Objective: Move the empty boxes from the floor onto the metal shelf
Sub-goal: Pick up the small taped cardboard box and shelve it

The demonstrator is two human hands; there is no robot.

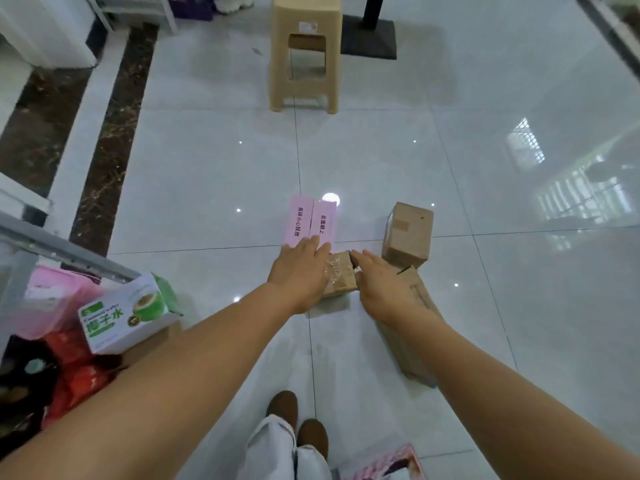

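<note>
Here, left hand (300, 273) and right hand (388, 289), fingers straight, flank small taped box (342, 276) (left side hidden); contact unclear.

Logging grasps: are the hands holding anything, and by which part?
The small taped box, seemingly pressed between the left hand and right hand at its opposite sides.
</note>
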